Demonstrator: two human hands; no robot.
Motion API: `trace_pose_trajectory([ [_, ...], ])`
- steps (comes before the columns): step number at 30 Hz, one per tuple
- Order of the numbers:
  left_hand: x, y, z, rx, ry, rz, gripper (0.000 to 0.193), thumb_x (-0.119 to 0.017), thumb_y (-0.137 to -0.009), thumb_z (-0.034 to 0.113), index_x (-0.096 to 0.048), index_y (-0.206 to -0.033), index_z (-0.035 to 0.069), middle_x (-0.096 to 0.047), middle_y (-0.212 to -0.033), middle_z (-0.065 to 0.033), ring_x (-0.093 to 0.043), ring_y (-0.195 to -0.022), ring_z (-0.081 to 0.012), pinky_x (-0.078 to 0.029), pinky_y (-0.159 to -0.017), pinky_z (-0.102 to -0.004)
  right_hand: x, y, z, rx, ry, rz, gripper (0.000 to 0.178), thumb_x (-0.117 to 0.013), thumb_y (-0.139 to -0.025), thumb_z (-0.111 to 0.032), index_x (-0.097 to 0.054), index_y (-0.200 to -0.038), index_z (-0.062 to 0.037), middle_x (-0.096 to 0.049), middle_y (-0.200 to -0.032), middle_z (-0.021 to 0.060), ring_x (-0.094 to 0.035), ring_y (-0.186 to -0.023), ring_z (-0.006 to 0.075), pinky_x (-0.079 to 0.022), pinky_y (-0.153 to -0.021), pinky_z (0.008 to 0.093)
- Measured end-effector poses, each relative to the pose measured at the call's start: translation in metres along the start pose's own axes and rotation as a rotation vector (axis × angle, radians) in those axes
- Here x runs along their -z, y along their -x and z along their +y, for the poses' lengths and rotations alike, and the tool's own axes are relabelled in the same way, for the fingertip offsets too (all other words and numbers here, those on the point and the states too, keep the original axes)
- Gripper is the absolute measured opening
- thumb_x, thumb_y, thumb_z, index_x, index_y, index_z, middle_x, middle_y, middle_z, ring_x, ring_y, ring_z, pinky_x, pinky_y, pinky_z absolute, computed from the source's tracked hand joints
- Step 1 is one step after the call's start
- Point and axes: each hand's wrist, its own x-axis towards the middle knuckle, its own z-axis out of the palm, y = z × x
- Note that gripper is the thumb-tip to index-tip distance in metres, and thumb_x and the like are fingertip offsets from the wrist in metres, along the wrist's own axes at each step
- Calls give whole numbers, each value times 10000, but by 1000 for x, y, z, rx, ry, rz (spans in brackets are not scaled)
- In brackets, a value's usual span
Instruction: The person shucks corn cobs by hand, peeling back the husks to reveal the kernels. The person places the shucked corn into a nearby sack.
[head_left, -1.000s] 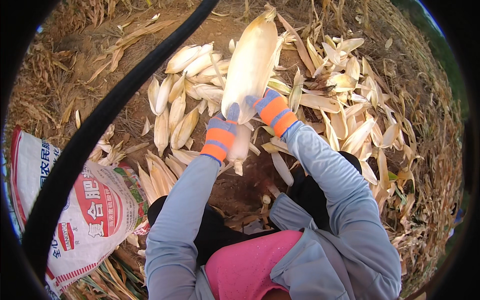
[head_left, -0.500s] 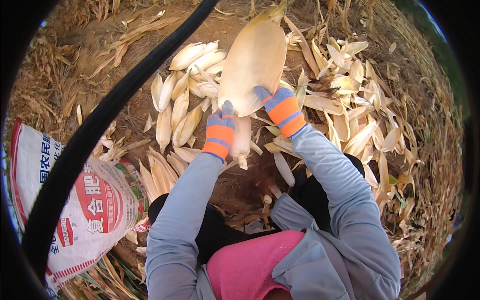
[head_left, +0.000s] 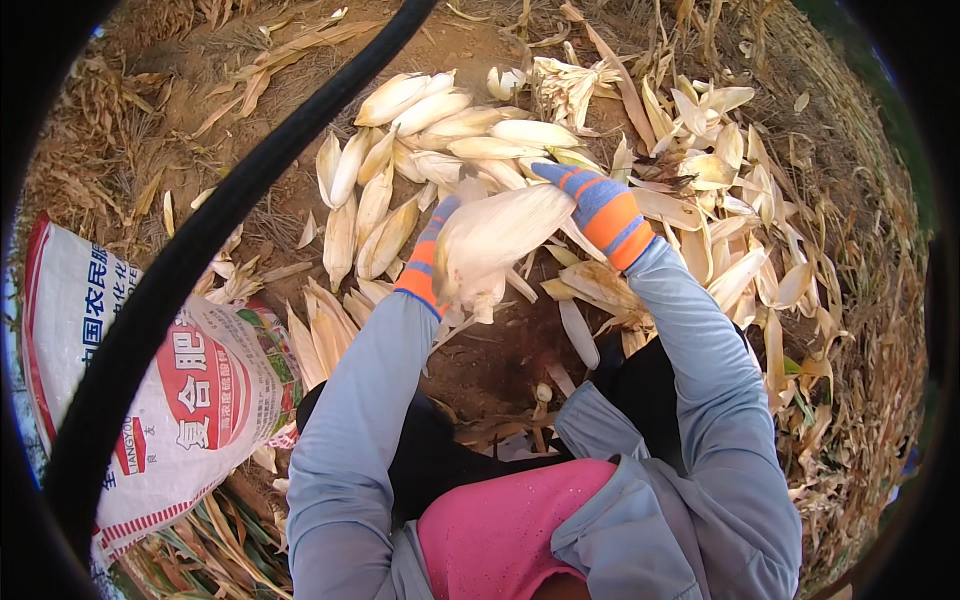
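Observation:
In front of my body is an ear of corn, partly hidden, with a broad pale corn husk folded across it toward the right. My left hand, in a grey glove with orange bands, is closed around the ear of corn at its left side; the husk covers part of the fingers. My right hand, gloved alike, is at the husk's right end, its fingers pointing left and its thumb hidden. The husk's end runs in against this hand. Just beyond both hands lies a pile of pale, unhusked corn ears.
A white printed sack stands at the left. Loose husks are heaped at the right, and dry stalks cover the soil around. A black strap or cable crosses the left of the view. A narrow husk lies near my knees.
The wide husk, held upright and spread away from me before, is now folded down over the ear of corn. My right hand has shifted right, away from the left, uncovering the pile behind.

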Motion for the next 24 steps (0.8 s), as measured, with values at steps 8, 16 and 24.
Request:
trace_pose_trajectory([
  [8,-13,34,-17,-177,-530,135,603,-580,-779,237,-300,-1258,0,-430,-1183,-123,-450,-1016,-171,-385,-841,-264,-2,3,28,-470,120,-251,383,-484,-781,-348,-560,-813,25,-588,-705,193,-565,-625,339,-447,-607,383],
  [16,-3,60,-14,-490,-524,281,623,-593,-762,239,-288,-1250,1,-449,-1142,-172,-470,-988,-212,-386,-833,-295,-9,-24,19,-923,-268,-469,386,-592,-740,-330,-562,-774,53,-574,-573,111,-528,-400,187,-419,-386,299],
  [24,-2,60,33,-807,-404,332,594,-575,-763,158,-272,-1253,15,-375,-1224,-161,-401,-1097,-243,-336,-916,-305,-56,2,24,-824,-134,-756,356,-549,-764,-285,-554,-887,49,-597,-677,135,-584,-551,232,-468,-548,338],
])
